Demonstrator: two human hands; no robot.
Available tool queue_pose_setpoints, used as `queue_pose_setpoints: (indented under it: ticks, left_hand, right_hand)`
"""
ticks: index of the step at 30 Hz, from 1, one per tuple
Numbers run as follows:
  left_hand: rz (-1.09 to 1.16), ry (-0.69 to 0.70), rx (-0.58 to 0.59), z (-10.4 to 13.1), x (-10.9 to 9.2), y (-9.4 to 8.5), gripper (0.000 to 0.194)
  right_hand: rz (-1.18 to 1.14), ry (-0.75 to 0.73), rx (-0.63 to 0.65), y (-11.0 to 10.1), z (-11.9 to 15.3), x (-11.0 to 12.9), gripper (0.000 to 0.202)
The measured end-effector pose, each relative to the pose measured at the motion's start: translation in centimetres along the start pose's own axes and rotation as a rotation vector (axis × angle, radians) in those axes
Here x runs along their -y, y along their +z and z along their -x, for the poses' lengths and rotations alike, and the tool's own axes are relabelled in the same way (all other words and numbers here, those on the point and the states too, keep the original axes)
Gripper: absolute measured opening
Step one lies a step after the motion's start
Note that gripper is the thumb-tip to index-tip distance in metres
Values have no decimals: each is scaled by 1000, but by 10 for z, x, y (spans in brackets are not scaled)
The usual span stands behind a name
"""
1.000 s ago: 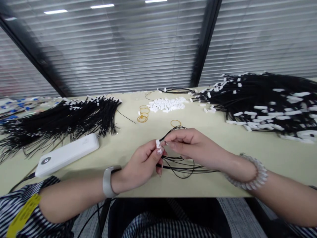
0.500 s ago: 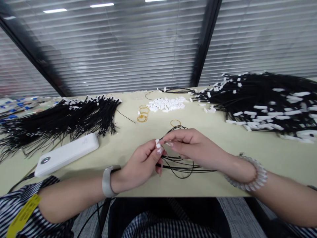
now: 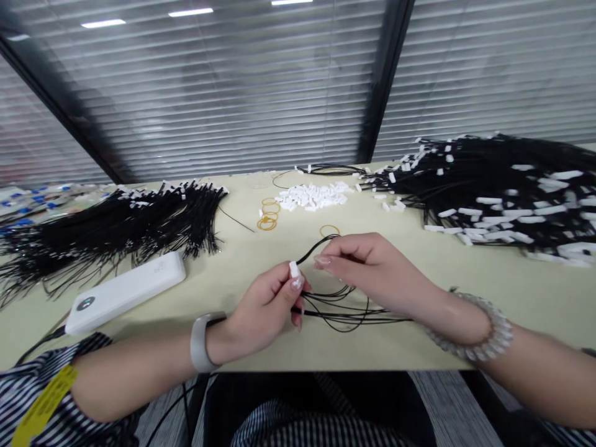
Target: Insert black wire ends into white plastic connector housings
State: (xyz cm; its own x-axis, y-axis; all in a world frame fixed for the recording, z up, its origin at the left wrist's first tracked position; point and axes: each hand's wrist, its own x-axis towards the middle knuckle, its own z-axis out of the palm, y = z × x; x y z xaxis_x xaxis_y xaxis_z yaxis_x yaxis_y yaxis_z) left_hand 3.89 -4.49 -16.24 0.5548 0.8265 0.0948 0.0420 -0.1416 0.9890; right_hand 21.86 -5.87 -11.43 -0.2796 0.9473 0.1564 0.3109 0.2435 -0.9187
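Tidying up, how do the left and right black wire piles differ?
The left wire pile has small white connectors mostly along its far edge; the right wire pile has longer white pieces across its near side. The left lies beside the white power bank; the right doesn't. Both hold black wires.

Smooth glossy white plastic power bank (image 3: 125,292) – matt cream tabletop (image 3: 223,279) – striped cloth sleeve (image 3: 51,385).

Head-worn camera — looking forward and down, close above both hands (image 3: 311,285) — single view.
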Motion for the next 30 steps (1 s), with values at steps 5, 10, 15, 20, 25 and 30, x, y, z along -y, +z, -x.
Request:
queue_pose_setpoints:
  ticks: [5,10,15,20,25,30]
  left_hand:
    - [57,-18,9,0,-3,0,28]
    - [126,-94,37,-1,-2,-1,30]
    - [219,-138,-76,-4,-5,1,31]
    - [324,-147,-159,-6,-4,3,27]
    - [342,-68,-273,-4,-4,2,23]
    - [342,24,-317,-1,-7,1,23]
  right_hand:
    - [7,-72,37,3,1,-1,15]
    - [-9,-132,16,4,0,-2,15]
    - [-282,-339,-338,-29,6,15,13]
    - [-326,-378,-699,-66,14,36,15]
    - [-432,-155,-645,-67,9,40,19]
    - [-416,-74,-543,-76,9,36,19]
